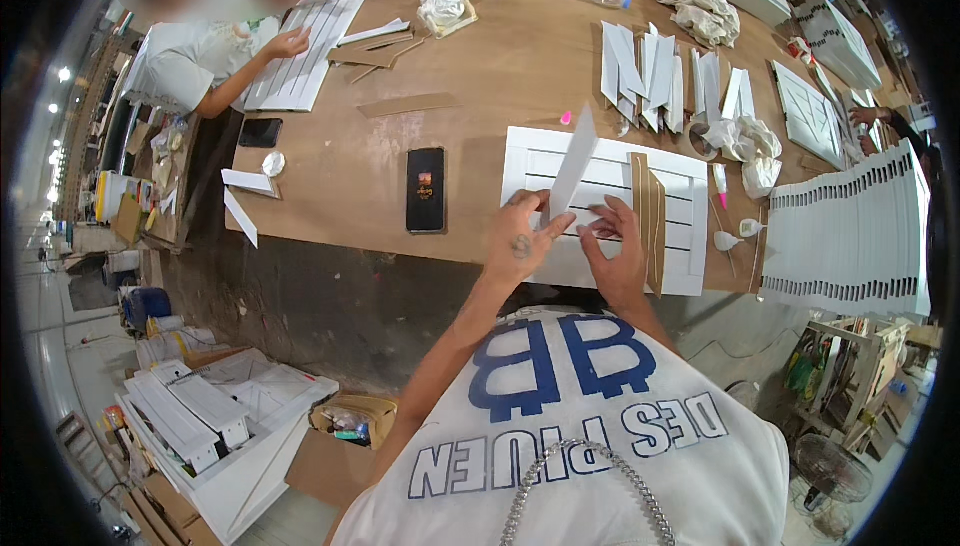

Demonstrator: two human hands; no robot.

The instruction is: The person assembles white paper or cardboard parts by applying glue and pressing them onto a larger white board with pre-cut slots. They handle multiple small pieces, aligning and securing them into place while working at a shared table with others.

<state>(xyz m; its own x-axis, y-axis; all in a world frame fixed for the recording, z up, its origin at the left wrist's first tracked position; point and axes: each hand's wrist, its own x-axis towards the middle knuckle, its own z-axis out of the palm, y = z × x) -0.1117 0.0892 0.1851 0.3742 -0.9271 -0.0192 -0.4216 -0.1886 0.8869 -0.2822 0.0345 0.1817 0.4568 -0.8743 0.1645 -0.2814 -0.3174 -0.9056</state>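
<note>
My left hand (pixel 522 234) is closed on the lower end of a flat white strip (pixel 575 161), which stands up tilted above a white slatted panel (pixel 520 151). To its right, my right hand (pixel 615 241) is over the same panel, fingers bent and apart, with nothing visible in it. Thin brown cardboard strips (pixel 648 226) lie across the panel just beyond the right hand's fingers. The panel has dark gaps between its slats and lies at the table's near edge. My hands hide part of its middle.
A phone (pixel 426 191) lies left of the panel on the brown table (pixel 330 186). Loose white strips (pixel 640 71) are heaped beyond it. A long stack of white panels (pixel 850 236) stands at right. At far left, a co-worker's hand (pixel 288 43) touches another slatted panel (pixel 310 56).
</note>
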